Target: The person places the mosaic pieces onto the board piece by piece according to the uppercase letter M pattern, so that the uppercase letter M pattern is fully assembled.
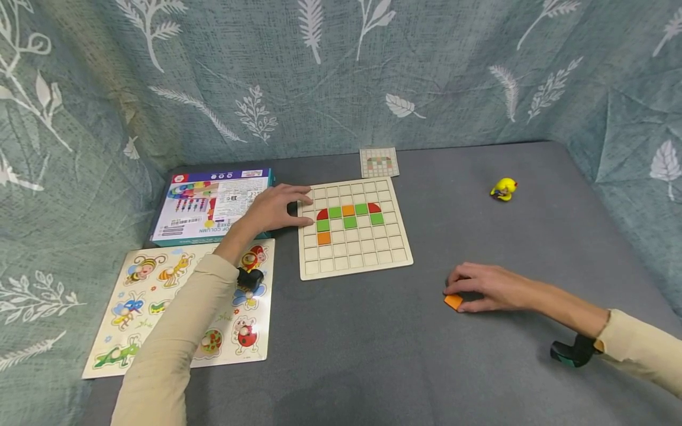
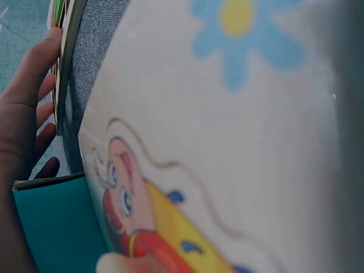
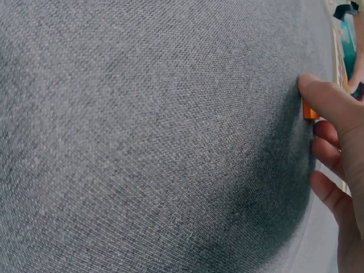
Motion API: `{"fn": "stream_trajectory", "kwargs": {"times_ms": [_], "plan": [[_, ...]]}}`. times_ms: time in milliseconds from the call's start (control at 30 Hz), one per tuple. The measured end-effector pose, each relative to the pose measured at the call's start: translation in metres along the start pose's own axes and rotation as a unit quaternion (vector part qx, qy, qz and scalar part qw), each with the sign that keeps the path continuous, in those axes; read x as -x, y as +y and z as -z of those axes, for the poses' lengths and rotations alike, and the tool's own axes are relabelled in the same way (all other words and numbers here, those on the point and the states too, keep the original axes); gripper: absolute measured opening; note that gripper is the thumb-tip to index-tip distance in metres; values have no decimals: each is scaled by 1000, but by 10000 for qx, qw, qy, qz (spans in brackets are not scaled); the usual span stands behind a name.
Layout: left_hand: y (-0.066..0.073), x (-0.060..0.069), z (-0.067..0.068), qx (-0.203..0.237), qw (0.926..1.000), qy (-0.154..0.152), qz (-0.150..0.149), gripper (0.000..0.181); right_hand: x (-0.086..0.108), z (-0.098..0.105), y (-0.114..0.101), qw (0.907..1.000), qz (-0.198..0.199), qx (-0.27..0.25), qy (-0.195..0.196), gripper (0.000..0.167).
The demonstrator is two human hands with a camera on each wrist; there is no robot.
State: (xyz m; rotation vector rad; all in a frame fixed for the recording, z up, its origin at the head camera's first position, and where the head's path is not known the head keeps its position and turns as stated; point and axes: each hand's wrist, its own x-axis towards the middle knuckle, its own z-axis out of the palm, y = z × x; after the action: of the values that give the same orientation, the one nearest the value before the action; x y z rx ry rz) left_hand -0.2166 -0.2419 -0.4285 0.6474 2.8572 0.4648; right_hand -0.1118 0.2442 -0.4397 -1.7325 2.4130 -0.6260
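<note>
A wooden grid board (image 1: 354,251) lies mid-table, bearing green squares, orange squares and two red quarter-round pieces. At its left edge is my left hand (image 1: 277,208), thumb and fingers extended and touching the border. The left wrist view also shows that hand (image 2: 23,108) against the board's edge. To the board's right, low over the grey cloth, my right hand (image 1: 492,288) pinches an orange square tile (image 1: 453,302) between thumb and fingers. In the right wrist view the orange tile (image 3: 309,111) is partly hidden by the thumb.
Behind the board lies a small pattern card (image 1: 379,161). A boxed toy (image 1: 213,204) and an insect knob puzzle (image 1: 160,319) occupy the left side, under my left arm. A yellow toy figure (image 1: 503,189) stands at the back right.
</note>
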Motion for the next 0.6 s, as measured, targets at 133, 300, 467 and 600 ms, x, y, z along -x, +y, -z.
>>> {"fn": "stream_trajectory", "kwargs": {"times_ms": [133, 300, 467, 600], "plan": [[0, 0, 0, 18, 10000, 8, 5, 56, -1, 0, 0, 10000, -28, 36, -58, 30], [0, 0, 0, 75, 10000, 2, -7, 56, -1, 0, 0, 9999, -11, 134, -60, 31], [0, 0, 0, 53, 10000, 4, 1, 56, -3, 0, 0, 9999, 27, 163, -14, 28], [-1, 0, 0, 18, 10000, -2, -11, 56, -5, -1, 0, 9999, 61, 156, 43, 23]]}}
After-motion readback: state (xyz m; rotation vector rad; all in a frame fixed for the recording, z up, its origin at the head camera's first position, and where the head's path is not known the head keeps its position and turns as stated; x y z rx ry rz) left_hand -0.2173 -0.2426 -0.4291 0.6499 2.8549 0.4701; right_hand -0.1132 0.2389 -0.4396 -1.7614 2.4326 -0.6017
